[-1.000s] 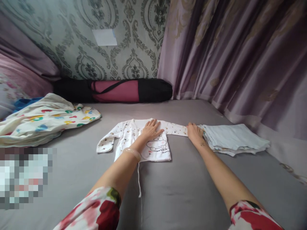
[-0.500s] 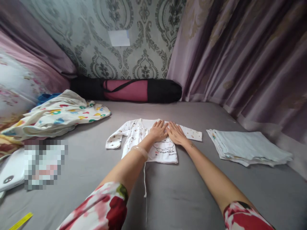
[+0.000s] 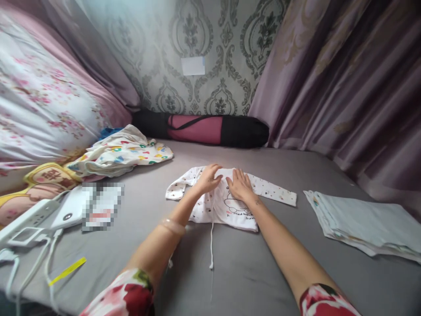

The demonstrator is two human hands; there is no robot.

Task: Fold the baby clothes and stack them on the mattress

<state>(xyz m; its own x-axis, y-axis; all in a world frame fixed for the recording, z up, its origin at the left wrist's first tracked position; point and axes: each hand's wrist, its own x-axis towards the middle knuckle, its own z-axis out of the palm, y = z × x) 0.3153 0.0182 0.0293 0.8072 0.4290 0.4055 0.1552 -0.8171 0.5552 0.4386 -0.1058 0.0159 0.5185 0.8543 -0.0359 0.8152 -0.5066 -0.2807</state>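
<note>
Though flat, creased cloth shirt (image 3: 219, 202)

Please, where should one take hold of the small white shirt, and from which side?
Probably by the cuff of the right-hand sleeve, pinched from the person's right. The shirt lies flat, and this sleeve points straight outward, its end clear of the right hand on the shirt; the other sleeve is bent.
</note>
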